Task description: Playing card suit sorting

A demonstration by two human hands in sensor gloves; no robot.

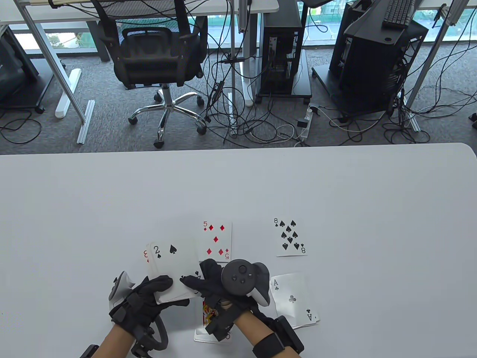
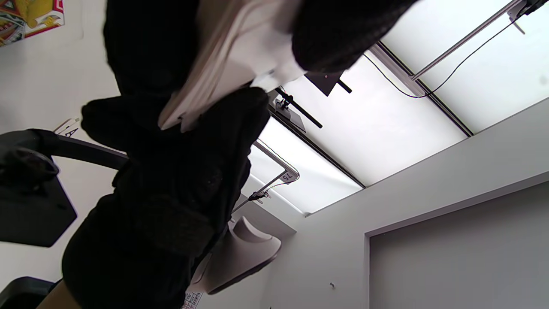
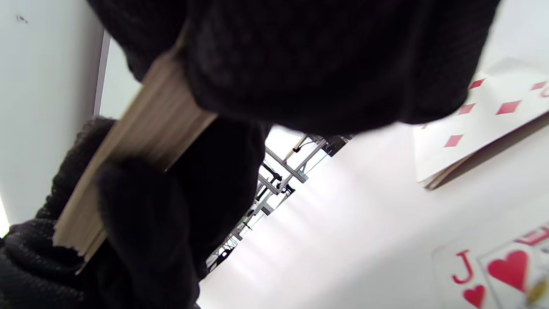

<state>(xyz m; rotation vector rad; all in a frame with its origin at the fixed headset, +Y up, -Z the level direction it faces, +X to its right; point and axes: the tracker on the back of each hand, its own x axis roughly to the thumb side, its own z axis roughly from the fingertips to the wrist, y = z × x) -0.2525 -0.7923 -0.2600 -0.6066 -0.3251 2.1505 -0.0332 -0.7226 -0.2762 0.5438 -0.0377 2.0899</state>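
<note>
A deck of cards point(image 1: 173, 270) is held above the near part of the white table point(image 1: 335, 194), with a two of spades face up on top and the red corner of another card peeking out at its left edge. The deck is gripped from below and the left by the left hand point(image 1: 149, 298), whose thumb is laid across the lower left corner of the top card. The lower right corner of the top card is pinched by the fingers of the right hand point(image 1: 212, 283); in the right wrist view the thick edge of the deck point(image 3: 133, 146) is seen clamped between gloved fingers.

Four spots on the table are taken by face-up cards. A five of diamonds point(image 1: 217, 240) lies just beyond the hands, and an eight of spades point(image 1: 290, 237) lies well to its right. An ace of clubs point(image 1: 294, 298) tops a small pile just right of the right wrist. Under the right wrist a court card point(image 1: 209, 317) is partly hidden; in the right wrist view it is shown to be a jack of hearts point(image 3: 493, 270).

Beyond the table, an office chair point(image 1: 160, 56), computer towers point(image 1: 283, 56) and loose cables point(image 1: 261, 126) are seen on the carpet.
</note>
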